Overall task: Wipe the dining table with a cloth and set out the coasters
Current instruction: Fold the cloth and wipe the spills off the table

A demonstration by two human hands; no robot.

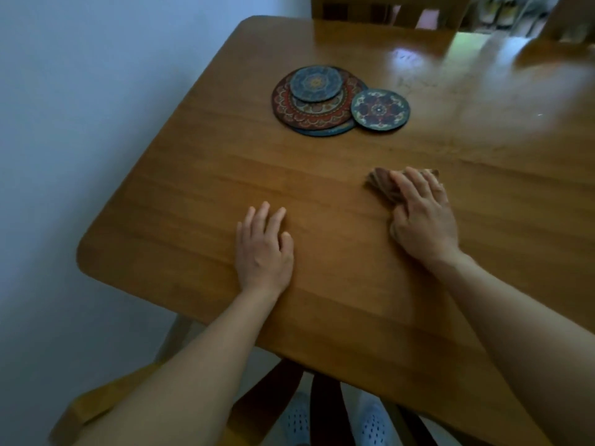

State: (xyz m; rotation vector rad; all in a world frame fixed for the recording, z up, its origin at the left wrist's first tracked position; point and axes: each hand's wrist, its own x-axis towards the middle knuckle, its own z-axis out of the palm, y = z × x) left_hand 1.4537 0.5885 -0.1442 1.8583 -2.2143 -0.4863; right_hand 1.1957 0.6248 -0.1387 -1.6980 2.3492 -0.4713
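Observation:
A wooden dining table [199,188] fills the view. My right hand [423,217] presses flat on a brown folded cloth [383,185] lying on the table, fingers spread over it. My left hand [264,249] rests palm down on the bare wood near the front edge, holding nothing. At the far side lies a stack of patterned round mats: a large red one [309,115] with a small blue coaster [316,83] on top and a blue edge showing underneath. A separate small coaster [380,109] overlaps the stack's right side.
A pale wall runs along the table's left side. A wooden chair back [351,8] stands at the far end, and another chair seat [106,400] shows below the near-left corner. My feet in light shoes [373,423] are under the front edge.

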